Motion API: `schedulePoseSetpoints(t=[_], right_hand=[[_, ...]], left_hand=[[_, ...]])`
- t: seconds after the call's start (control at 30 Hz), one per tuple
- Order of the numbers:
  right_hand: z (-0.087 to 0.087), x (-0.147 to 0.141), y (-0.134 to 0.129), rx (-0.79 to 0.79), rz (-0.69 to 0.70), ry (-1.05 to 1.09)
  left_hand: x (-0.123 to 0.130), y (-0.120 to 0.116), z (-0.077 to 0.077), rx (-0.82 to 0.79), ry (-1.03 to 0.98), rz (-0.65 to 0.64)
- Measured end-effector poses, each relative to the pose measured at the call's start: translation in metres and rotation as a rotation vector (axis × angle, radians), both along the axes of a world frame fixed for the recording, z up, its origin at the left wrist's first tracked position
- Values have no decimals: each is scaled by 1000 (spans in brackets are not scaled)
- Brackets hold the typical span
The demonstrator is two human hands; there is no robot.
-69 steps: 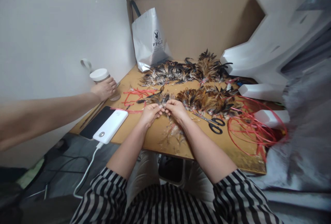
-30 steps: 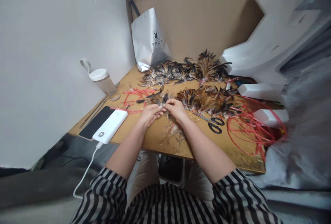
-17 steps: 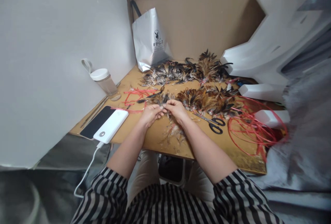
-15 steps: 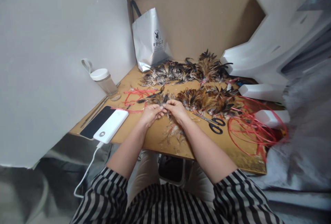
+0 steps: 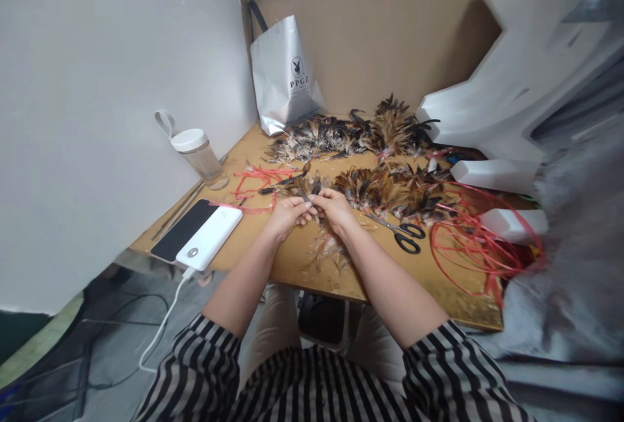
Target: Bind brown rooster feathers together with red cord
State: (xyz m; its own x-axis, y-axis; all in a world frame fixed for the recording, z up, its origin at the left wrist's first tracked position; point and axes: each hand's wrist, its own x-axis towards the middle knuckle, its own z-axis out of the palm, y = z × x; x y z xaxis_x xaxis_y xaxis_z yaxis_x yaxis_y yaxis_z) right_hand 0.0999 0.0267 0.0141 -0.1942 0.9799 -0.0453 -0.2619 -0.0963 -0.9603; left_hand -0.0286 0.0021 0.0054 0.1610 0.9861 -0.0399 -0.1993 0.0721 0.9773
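My left hand [image 5: 291, 215] and my right hand [image 5: 335, 209] meet over the middle of the table, fingertips pinched together. Between them are the ends of what look like small feathers [image 5: 312, 185], partly hidden by the fingers. Beside my right hand lies a row of brown and black feather bunches [image 5: 390, 186]. A pair of black-handled scissors [image 5: 408, 237] rests right of my right wrist, its blades toward the hand. Under my wrists, loose pale feather scraps [image 5: 327, 251] are strewn on the tabletop. Left of my left hand are strips of red plastic string [image 5: 256, 178].
More feather bunches [image 5: 336, 136] line the back, before a silver bag [image 5: 283, 77]. A lidded cup [image 5: 197, 154], a phone [image 5: 182, 232] and a cabled white power bank [image 5: 209, 238] stand or lie left. Tangled red string [image 5: 468, 250] and white foam [image 5: 487, 110] occupy the right.
Both hands stay pinched in nearly the same place. At lower left, a blurred grey-dark shape has moved away, and floor and cables show there now.
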Motion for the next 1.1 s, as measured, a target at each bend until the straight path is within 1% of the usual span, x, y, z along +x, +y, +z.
schedulePoseSetpoints(t=[0.27, 0.4, 0.53, 0.77, 1.0, 1.1], right_hand=[[0, -1, -1, 10, 2, -15], [2, -1, -2, 44, -21, -59], [2, 0, -1, 70, -11, -105], [-2, -2, 1, 98, -33, -99], [-1, -3, 0, 135, -63, -94], [0, -3, -1, 107, -51, -72]], left_hand=[[-2, 1, -4, -37, -53, -39], [-2, 1, -4, 13, 10, -24], [-1, 1, -3, 77, 71, -6], [1, 3, -4, 59, 91, 3], [1, 3, -5, 37, 37, 6], [2, 1, -3, 13, -18, 22]])
